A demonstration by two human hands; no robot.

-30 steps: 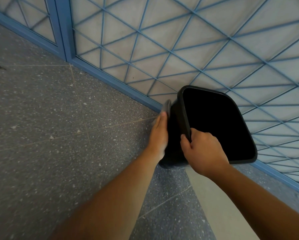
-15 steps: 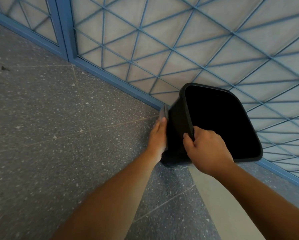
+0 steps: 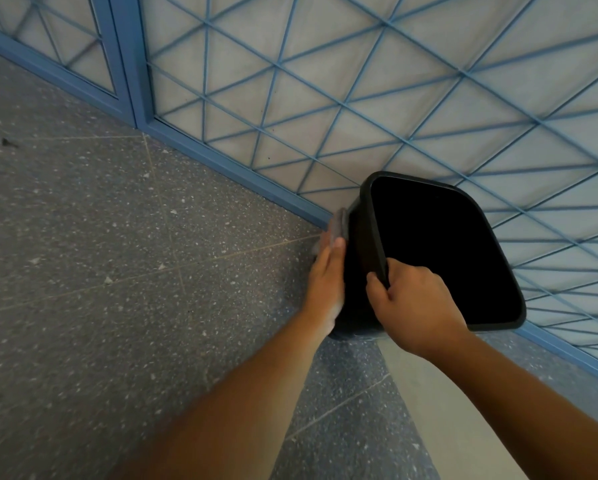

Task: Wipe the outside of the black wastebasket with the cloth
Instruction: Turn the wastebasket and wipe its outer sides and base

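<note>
Two hands on the job: right hand (image 3: 417, 306) grips the near rim of the black wastebasket (image 3: 359, 258), fingers curled over the edge into the opening, thumb outside. Left hand (image 3: 327, 282) lies flat with fingers straight and together, pressing the grey cloth (image 3: 337, 228) against the bin's left outer wall; cloth pokes out past the fingertips toward the rim. Wastebasket sits on the speckled floor (image 3: 117, 271), right up against the blue lattice panel (image 3: 359, 98), tipped so its mouth faces the camera and slightly right. Key relation: the wall being wiped is immediately right of the left palm, touching through the cloth, and the bin's long axis runs base-to-rim along the forearm line, so strokes look set to go up and down that wall. Left hand is the wiping hand; right is just the anchor. Far side by the panel is hidden, probably needs the bin rotated to reach. Risk, my guess: bin slides if the rim grip slackens.
</note>
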